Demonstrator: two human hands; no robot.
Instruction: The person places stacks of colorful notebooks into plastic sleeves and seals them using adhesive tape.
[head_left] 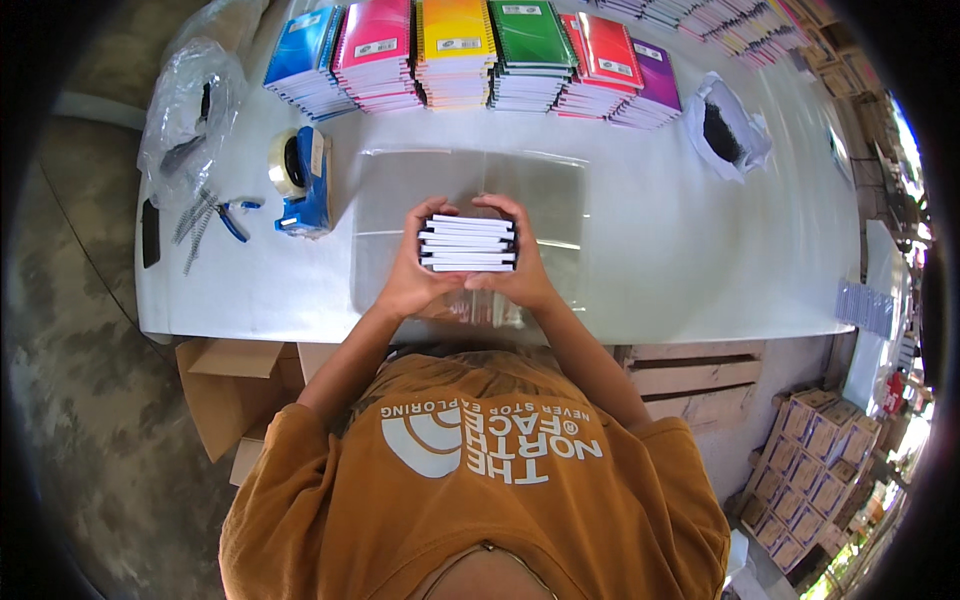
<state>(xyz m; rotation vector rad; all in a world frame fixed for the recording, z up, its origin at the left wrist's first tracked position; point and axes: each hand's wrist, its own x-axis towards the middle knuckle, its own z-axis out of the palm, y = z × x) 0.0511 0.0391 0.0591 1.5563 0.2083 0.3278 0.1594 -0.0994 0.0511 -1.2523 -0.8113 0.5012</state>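
Note:
My left hand (411, 277) and my right hand (524, 276) grip the two sides of a small stack of notebooks (467, 244). White page edges face up toward me, with dark strips at both ends; the covers cannot be made out. Both thumbs press along the near side, and the fingers curl around the far corners. Under the stack, a clear plastic sheet or bag (390, 200) lies flat on the white table (680, 260). Left of it stands a blue tape dispenser (312, 190) with a roll of clear tape.
Along the far side rise piles of spiral notebooks (457, 50) in several colours. Blue-handled pliers (232, 218) and loose wire spirals (192, 230) lie at the left, near crumpled clear plastic (190, 120). A white bag (728, 130) with dark contents sits far right. An open cardboard box (230, 390) is below the table.

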